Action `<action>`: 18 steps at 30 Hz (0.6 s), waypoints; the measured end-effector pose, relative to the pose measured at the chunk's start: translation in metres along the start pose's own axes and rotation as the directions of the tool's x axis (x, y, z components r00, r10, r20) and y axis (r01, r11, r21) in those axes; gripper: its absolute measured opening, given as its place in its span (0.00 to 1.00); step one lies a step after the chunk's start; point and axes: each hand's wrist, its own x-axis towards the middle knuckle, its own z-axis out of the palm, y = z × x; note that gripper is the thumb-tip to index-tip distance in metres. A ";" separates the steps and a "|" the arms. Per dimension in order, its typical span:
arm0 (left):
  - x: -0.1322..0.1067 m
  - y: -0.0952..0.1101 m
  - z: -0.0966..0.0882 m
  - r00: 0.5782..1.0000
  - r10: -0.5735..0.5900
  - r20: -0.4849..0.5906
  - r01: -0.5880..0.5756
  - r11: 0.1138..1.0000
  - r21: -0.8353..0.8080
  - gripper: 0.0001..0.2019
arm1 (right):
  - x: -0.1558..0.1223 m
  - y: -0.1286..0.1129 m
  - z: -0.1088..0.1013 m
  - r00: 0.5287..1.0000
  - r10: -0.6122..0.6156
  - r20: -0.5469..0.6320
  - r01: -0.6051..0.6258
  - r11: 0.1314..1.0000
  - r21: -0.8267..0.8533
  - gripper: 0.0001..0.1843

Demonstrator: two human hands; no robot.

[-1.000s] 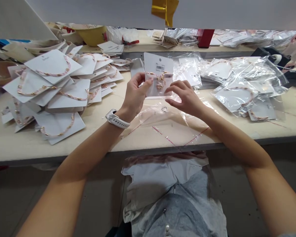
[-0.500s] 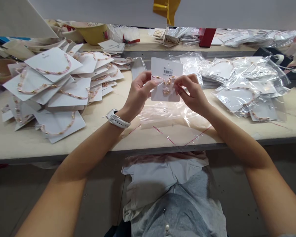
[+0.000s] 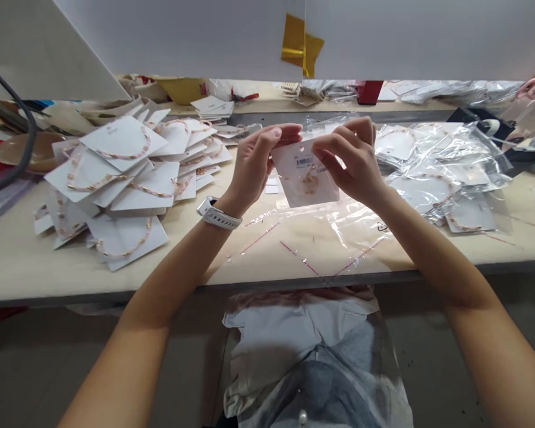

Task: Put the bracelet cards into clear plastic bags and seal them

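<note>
A white rectangular cardboard jewellery card (image 3: 305, 184) sits tilted between the hands, its long axis leaning left at the top. The right hand (image 3: 352, 160) pinches its upper right edge, the curled left hand (image 3: 254, 163) its upper left, above a clear plastic bag (image 3: 312, 229) on the pale wooden table (image 3: 40, 276).

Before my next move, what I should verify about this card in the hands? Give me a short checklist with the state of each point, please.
1. Card held: ok. The right hand is on the top of the white card; the left hand is beside its left corner.
2. Barcode sticker showing: ok.
3. Gold-coloured jewellery on the card: ok; whether it is firmly fixed: cannot tell.
4. Card inside the clear plastic bag: cannot tell, the film glares.
5. White watch apart from the card: ok.
</note>
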 end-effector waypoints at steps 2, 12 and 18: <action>0.012 0.011 -0.001 0.996 0.087 0.002 -0.087 0.995 -0.046 0.12 | 0.016 0.000 -0.010 1.000 -0.015 -0.020 0.015 0.999 -0.037 0.21; 0.060 0.086 -0.004 0.966 0.246 0.077 -0.255 0.953 0.164 0.15 | 0.070 0.006 -0.081 0.988 -0.133 -0.082 0.117 0.977 -0.178 0.14; 0.060 0.115 0.002 0.974 0.203 0.104 -0.218 0.962 0.166 0.10 | 0.080 0.012 -0.103 0.991 -0.129 -0.020 0.126 0.984 -0.124 0.13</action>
